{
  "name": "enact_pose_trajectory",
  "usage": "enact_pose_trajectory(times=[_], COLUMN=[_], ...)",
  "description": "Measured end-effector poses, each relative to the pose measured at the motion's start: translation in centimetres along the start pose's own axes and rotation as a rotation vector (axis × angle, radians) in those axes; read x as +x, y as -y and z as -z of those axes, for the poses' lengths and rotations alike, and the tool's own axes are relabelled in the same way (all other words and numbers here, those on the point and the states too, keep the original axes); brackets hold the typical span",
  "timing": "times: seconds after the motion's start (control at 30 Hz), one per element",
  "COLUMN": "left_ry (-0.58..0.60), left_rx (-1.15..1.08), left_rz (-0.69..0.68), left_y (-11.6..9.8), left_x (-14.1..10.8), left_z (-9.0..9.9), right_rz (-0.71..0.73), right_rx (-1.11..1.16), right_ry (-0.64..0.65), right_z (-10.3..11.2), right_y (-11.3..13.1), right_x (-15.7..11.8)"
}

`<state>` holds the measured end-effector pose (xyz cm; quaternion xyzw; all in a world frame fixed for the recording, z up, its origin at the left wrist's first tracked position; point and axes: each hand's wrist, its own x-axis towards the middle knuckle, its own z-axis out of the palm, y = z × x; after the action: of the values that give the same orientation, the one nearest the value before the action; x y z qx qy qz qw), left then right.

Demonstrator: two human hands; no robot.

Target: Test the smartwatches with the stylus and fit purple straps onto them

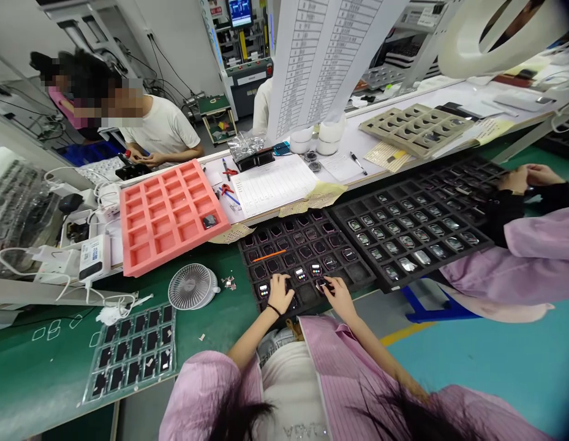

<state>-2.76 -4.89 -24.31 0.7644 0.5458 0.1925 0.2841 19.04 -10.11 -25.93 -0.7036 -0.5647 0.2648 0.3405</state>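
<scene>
My left hand [280, 295] rests over the near part of a black foam tray [307, 297], fingers bent and a little apart; a dark watch lies partly hidden at its fingertips. My right hand [340, 297] pinches a smartwatch [321, 285] between thumb and fingers, low over the same tray. Lit screens show on a watch [264, 291] left of my left hand, and on two more, a watch [300, 274] between my hands and a watch [316, 269] beyond my right fingers. Several dark watches fill other compartments, and an orange strip [269, 255] lies across some.
A small fan [192, 286] and a clear tray of dark parts [132, 349] are on the green table. A pink foam tray [174, 211] rests at the shelf edge. More black trays [413, 226] adjoin at right, where a co-worker's hands [525, 177] work. A hanging sheet [321, 61] is ahead.
</scene>
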Motion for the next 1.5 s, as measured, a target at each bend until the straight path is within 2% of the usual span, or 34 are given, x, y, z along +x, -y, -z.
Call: enact_pose_trajectory(times=[0.17,0.23,0.3,0.37,0.43,0.53,0.7,0.77,0.83,0.97,1.03,1.13,1.27,1.4,1.5], left_ry=[0.155,0.192,0.171,0.124,0.118,0.192,0.253,0.240,0.223,0.059,0.006,0.129,0.294,0.339,0.298], left_rx=[-0.137,-0.127,-0.072,0.013,0.109,0.238,0.362,0.351,0.247,-0.089,-0.132,-0.052,0.063,0.116,0.068], left_rz=[-0.043,-0.091,-0.170,-0.210,-0.171,-0.082,0.050,0.096,0.085,-0.029,-0.061,-0.041,0.034,0.030,0.019], left_y=[-3.6,-4.2,-4.1,-3.5,-2.6,-1.6,-2.4,-2.7,-2.3,0.3,1.8,3.4,3.9,3.7,3.6], left_x=[-0.5,-0.7,-1.3,-2.2,-3.4,-4.6,-4.0,-3.3,-3.1,-4.7,-5.8,-7.0,-7.1,-6.8,-6.8], left_z=[-4.1,-4.8,-4.3,-3.0,-1.4,0.2,-0.3,-0.6,-0.2,1.7,2.7,3.5,3.4,3.3,3.6], right_rz=[0.013,0.036,0.098,0.183,0.266,0.393,0.541,0.556,0.569,0.583,0.578,0.567,0.560,0.506,0.382], right_rx=[-0.021,-0.052,-0.091,-0.122,-0.141,-0.157,-0.202,-0.215,-0.213,-0.192,-0.184,-0.171,-0.126,0.023,0.186], right_ry=[0.010,-0.002,-0.002,0.024,0.080,0.186,0.272,0.267,0.259,0.267,0.275,0.281,0.327,0.416,0.526], right_z=[0.1,0.3,0.5,0.6,0.3,-0.9,-3.4,-4.0,-4.2,-4.2,-4.3,-4.3,-4.3,-4.8,-6.0], right_y=[0.3,0.6,1.0,1.4,2.0,2.7,3.1,2.9,2.6,2.0,1.9,2.1,3.3,5.5,7.1], right_x=[-0.3,-0.6,-0.9,-1.4,-1.8,-2.3,-2.0,-1.8,-1.6,-1.6,-1.7,-1.7,-1.6,-1.8,-2.0])
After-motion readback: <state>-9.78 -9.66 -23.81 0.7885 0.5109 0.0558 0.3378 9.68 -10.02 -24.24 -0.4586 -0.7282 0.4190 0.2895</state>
